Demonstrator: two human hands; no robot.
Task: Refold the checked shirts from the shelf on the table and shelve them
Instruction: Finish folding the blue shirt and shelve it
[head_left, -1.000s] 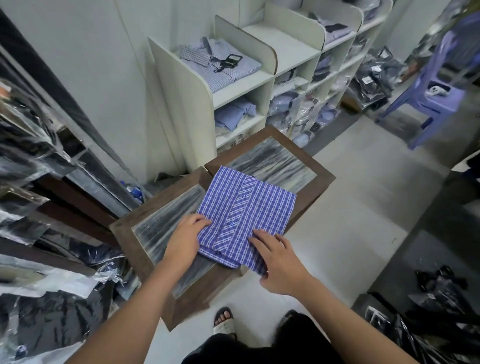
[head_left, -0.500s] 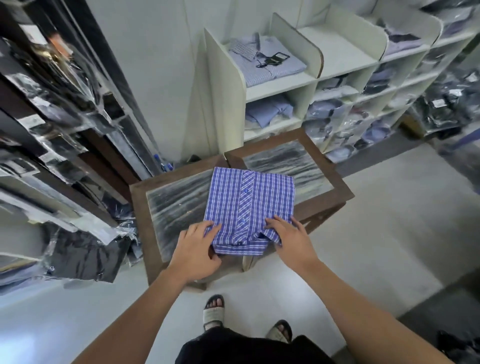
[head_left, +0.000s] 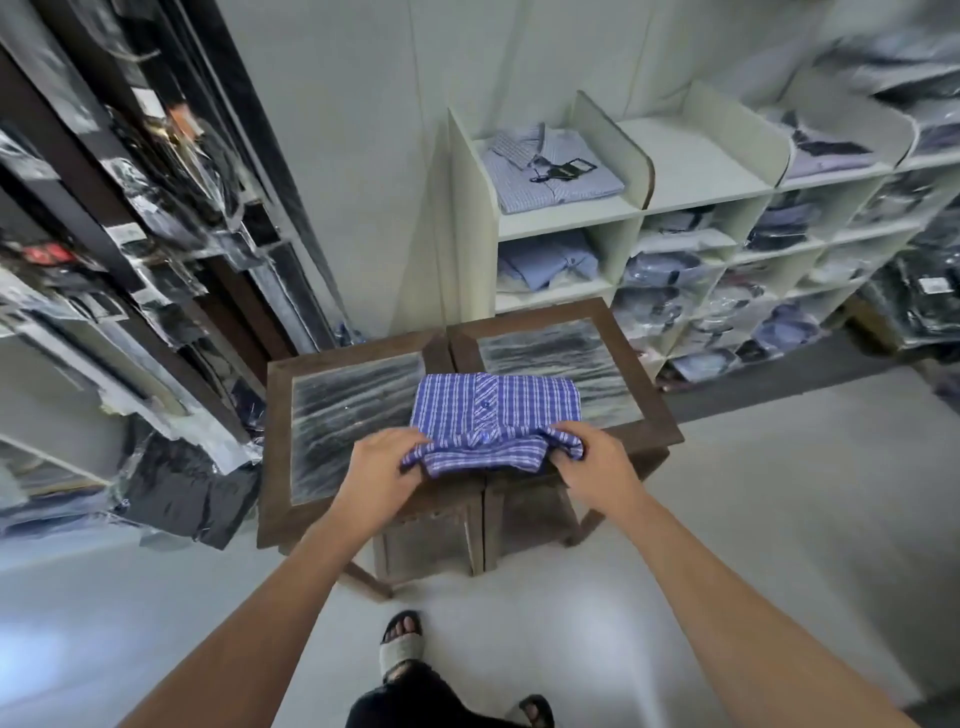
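1. Shirt (head_left: 498, 410): blue check, folded, placket up. It lies on the counter (head_left: 353, 410) across the middle seam, toward the counter's near edge.
2. Left hand (head_left: 384, 467): at the counter's near edge, grips the shirt's near-left corner with fingers curled under the cloth.
3. Right hand (head_left: 597, 462): at the same edge, pinches the near-right corner.
4. Why: the shirt's near edge is raised off the counter and bunched between both hands. A hold on two corners keeps the fold square.
5. The far part lies flat, so the counter carries the weight and keeps the layers stacked.
6. Step, my guess: either a last fold away from the person or lifting the shirt whole. Can't tell which.
7. Shelf (head_left: 691, 171): behind the counter, with a pale shirt (head_left: 550, 166) in the top-left bay. Shelving not yet done.
8. Risk: the layers could slide apart if one corner lifts first.
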